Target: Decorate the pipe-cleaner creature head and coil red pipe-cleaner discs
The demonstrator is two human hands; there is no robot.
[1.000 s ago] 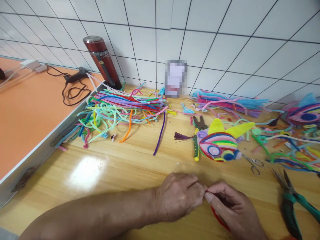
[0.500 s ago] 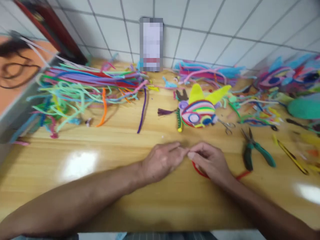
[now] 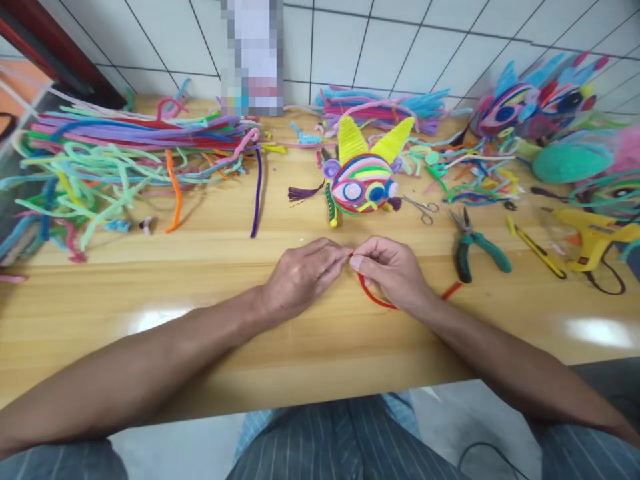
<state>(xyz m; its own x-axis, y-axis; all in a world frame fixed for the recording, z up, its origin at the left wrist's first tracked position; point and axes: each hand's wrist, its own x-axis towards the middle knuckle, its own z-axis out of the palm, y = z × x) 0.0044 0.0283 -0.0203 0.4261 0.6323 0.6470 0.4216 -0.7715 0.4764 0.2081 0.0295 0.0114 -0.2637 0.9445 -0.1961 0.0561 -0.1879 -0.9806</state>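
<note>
Both the left hand and the right hand meet fingertip to fingertip over the worktop, beyond the striped clothing at the near edge. The right grip is narrow, thumb and fingers pinched on one end of a red pipe cleaner; the left fingers come together at the same spot, but whether they also hold that end I cannot tell. From the grip the red strand bows down, passes under the right hand and shows again past the wrist. Compared with a second ago, the main change is in the view: both forearms now show, the strand's far end has come into sight, and the meeting of the fingertips is the same. That suggests close finger work at the strand's tip, with little altered yet. Just right of the grip lie teal-handled long-nose pliers, then a yellow craft knife and a yellow glue gun, both outside the frame a second ago. Straight beyond the grip sits a striped, face-like ornament with yellow ears, small scissors just to its right; it keeps its place among its neighbours. Farther off, a large pipe-cleaner bundle lies left of the grip and a blue-and-pink bundle beyond the ornament, before the tiled wall.
</note>
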